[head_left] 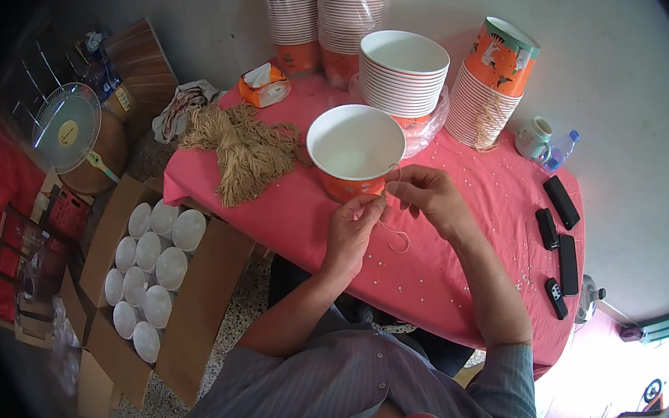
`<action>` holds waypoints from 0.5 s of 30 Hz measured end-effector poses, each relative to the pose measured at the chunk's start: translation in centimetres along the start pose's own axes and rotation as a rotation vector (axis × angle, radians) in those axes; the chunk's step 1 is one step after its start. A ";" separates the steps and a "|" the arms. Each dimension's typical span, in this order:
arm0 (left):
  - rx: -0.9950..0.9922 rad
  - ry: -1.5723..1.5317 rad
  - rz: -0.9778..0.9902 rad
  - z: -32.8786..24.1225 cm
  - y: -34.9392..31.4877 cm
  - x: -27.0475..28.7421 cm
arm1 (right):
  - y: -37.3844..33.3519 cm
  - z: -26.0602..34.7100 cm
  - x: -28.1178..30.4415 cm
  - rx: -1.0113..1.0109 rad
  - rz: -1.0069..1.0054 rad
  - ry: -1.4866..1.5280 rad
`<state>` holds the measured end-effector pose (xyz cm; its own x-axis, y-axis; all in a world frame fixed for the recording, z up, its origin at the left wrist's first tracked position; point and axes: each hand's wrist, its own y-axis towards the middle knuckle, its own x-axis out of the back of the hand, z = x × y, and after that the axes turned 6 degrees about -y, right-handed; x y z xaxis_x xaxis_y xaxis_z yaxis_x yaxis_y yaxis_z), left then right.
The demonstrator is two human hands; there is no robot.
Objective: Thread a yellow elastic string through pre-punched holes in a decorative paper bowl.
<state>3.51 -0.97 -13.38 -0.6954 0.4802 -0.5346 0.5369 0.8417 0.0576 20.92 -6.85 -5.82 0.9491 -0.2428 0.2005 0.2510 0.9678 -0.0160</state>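
A large paper bucket (356, 149), white inside and orange outside, stands upright on the table before me. At its right front side, my left hand (355, 225) pinches a thin tan cord (405, 245), whose loose end curls over the cloth. Just to the right, my right hand (429, 198) has its fingertips closed on the same cord, close to the bucket's wall. The fingers partly hide where the cord meets the bucket. A thick bundle of tan cords (240, 151) lies left of the bucket.
Behind are nested paper buckets (401, 79), wrapped stacks (288, 14) and another stack (483, 103). A mug (533, 137), bottle (562, 149) and black devices (562, 203) sit right on the pink tablecloth (456, 275). An open carton (197, 300) of white cups stands on the floor.
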 end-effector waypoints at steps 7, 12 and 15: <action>0.009 0.004 0.003 0.2 0.4 0.3 | 0.2 -1.2 0.1 0.031 0.025 -0.135; 0.016 0.015 -0.013 0.4 0.5 0.4 | 0.0 -0.3 0.1 0.026 0.028 -0.129; 0.006 0.006 -0.010 0.2 0.4 0.1 | 0.1 -0.4 0.2 0.037 0.022 -0.136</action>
<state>3.75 -0.59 -13.60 -0.7037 0.4733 -0.5300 0.5329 0.8449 0.0468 21.20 -6.83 -6.14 0.9191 -0.2129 0.3317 0.2209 0.9752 0.0136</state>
